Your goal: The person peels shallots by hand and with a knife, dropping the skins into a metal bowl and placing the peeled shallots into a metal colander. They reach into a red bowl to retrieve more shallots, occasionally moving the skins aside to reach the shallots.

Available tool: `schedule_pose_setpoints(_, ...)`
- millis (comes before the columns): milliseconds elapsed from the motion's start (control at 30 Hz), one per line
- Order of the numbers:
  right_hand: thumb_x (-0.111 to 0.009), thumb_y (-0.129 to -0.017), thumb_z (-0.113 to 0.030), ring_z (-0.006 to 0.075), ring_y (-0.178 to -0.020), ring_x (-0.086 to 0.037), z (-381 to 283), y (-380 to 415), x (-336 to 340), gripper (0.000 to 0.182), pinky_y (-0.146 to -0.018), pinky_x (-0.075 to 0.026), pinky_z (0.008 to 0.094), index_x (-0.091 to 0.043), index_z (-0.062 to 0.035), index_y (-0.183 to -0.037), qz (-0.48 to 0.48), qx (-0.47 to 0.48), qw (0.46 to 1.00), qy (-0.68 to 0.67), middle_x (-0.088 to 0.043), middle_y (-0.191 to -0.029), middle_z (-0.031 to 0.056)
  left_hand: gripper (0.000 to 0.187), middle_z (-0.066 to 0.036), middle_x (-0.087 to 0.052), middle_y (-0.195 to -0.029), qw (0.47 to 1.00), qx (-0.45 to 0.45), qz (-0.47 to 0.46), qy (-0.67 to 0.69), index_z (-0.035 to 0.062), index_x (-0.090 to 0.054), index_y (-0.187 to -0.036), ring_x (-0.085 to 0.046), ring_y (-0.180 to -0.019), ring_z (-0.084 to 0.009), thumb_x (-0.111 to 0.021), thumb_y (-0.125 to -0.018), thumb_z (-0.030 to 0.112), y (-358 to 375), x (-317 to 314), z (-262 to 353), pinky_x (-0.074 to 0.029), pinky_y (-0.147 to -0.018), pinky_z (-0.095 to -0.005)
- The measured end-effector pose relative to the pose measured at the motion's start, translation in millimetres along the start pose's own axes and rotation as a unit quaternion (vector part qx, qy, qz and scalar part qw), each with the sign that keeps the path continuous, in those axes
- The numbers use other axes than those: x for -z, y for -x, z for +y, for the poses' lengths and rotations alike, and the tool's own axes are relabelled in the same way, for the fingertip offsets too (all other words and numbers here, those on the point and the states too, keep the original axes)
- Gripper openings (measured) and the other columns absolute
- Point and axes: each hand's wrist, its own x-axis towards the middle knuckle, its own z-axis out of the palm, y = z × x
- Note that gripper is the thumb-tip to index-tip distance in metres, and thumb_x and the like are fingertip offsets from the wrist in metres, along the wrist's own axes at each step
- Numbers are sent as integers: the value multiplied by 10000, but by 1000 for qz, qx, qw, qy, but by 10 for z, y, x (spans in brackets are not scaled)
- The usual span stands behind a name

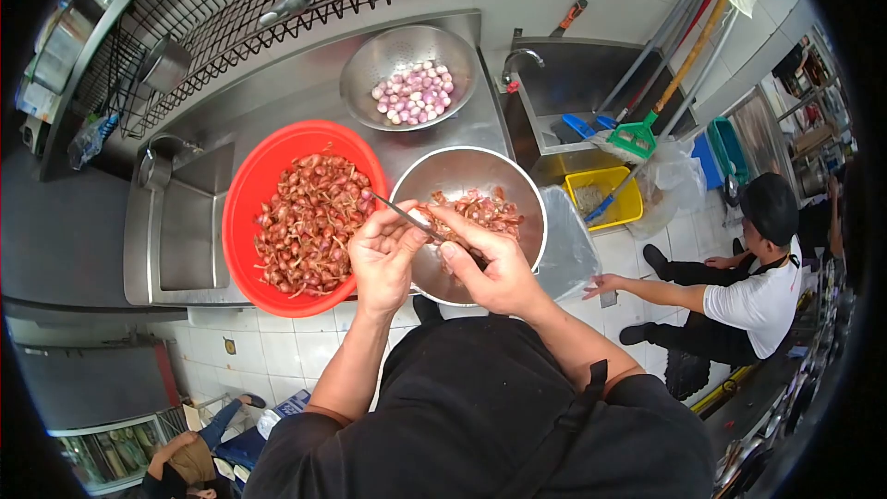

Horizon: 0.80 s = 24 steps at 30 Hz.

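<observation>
My left hand is closed, its fingertips pinching a pale, partly peeled shallot. In my right hand is a small knife, its dark blade pointing up and left across my left fingers; its handle is mostly hidden. Below both hands is a steel bowl containing reddish-brown shallot skins. To the left, a red basin is heaped with unpeeled shallots. Behind the bowls, a steel colander holds peeled pink-white shallots.
A sink lies left of the basin, under a wire rack. At right are another sink with a tap, a green broom and a yellow bin. A person in a white shirt sits at right; another person is lower left.
</observation>
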Motion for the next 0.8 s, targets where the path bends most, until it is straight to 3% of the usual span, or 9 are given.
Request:
schedule_pose_setpoints(100, -559, -947, -45, 210, -1206, -595, 6, 30, 0, 428, -1038, -423, 324, -515, 43, -1364, -1, -11, 1000, -4, -620, -1302, 179, 321, -130, -677, -1091, 1000, -17, 12, -14, -49, -584, -1201, -660, -982, -160, -654, -889, -73, -6, -4, 10, -533, -884, -289)
schedule_pose_setpoints(367, -577, -936, -48, 229, -1163, -627, -4, 0, 14, 438, -998, -458, 331, -521, 36, -1362, 15, -13, 1000, 20, -635, -1277, 183, 254, -112, -674, -1113, 989, 44, 1, 141, -17, -587, -1165, -652, -989, -162, -638, -917, -36, -3, -87, -51, -534, -870, -292)
schedule_pose_setpoints(467, -578, -934, -41, 224, -1113, -653, 38, 0, 23, 408, -968, -477, 321, -551, 39, -1334, 23, 18, 999, 35, -655, -1235, 190, 251, -115, -674, -1109, 992, 41, 3, 117, -20, -587, -1164, -651, -992, -162, -636, -918, -34, -4, -118, -39, -535, -868, -293)
schedule_pose_setpoints(533, -582, -932, -36, 214, -1052, -677, 76, -14, 25, 360, -926, -497, 306, -599, 34, -1285, 52, 111, 987, 101, -688, -1156, 188, 253, -115, -674, -1107, 996, 24, 4, 88, -22, -586, -1167, -651, -990, -160, -635, -920, -32, -12, -127, -51, -535, -867, -296)
schedule_pose_setpoints(800, -573, -960, -66, 142, -1023, -646, 114, -59, 83, 330, -896, -500, 283, -614, 25, -1274, 94, 35, 994, 33, -701, -1137, 151, 307, -131, -670, -1116, 992, 53, -45, 105, -27, -574, -1230, -651, -968, -160, -636, -932, 8, -47, -62, -27, -539, -844, -290)
